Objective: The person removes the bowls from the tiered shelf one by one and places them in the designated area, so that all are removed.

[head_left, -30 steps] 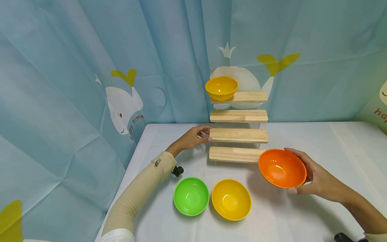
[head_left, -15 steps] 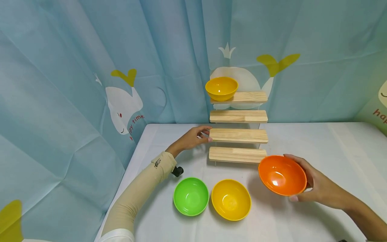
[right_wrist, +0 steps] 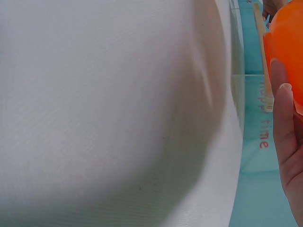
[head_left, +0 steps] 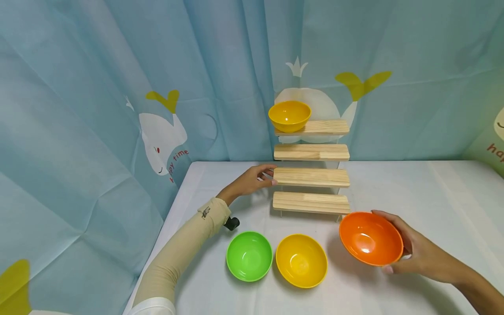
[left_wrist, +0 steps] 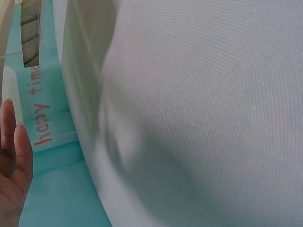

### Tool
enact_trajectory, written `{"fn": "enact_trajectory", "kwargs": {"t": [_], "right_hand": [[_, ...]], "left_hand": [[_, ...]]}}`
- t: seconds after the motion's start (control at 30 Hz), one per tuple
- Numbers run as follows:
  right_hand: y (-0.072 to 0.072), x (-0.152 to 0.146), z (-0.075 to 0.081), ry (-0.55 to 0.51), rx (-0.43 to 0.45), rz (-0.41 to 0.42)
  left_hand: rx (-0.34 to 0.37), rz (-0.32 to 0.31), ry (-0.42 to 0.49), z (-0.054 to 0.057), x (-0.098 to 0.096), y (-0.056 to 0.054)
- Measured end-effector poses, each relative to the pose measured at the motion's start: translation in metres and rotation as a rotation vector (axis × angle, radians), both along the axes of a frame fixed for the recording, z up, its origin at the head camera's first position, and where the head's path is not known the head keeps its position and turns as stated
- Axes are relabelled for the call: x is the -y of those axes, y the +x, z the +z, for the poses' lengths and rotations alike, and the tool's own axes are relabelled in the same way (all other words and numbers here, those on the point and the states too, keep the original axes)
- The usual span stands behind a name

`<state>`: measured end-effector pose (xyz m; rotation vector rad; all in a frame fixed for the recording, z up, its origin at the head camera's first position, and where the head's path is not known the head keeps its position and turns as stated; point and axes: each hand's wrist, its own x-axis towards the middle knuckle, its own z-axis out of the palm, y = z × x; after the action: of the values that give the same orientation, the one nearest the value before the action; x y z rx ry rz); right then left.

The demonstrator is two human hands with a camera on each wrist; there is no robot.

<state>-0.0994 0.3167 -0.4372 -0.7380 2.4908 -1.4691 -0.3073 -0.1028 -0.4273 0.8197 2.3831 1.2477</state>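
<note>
An orange bowl hangs over the table at the right, tilted toward the left. My right hand grips its right side, thumb at the near rim and fingers round the far side. In the right wrist view, the bowl's outer wall shows behind the fingers. My left hand holds the left end of the second-lowest board of a wooden tiered stand, thumb at the front edge. A green bowl and a yellow bowl rest side by side on the table before the stand.
Another yellow bowl sits at the left of the stand's top board. A white cloth covers the table. Blue curtains with whale prints hang behind and to the left.
My right hand has brought the orange bowl down and toward the front, away from the stand's lowest board. My left hand stays at the stand.
</note>
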Motion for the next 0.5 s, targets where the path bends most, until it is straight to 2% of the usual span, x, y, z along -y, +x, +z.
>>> {"fn": "enact_trajectory", "kwargs": {"t": [0.33,0.5], "right_hand": [[0.002,0.0,-0.007,-0.015,-0.021,0.06],[0.002,0.0,-0.013,-0.016,0.016,0.083]], "left_hand": [[-0.006,0.003,-0.001,0.002,-0.001,0.001],[-0.005,0.002,-0.003,0.002,0.0,0.002]]}}
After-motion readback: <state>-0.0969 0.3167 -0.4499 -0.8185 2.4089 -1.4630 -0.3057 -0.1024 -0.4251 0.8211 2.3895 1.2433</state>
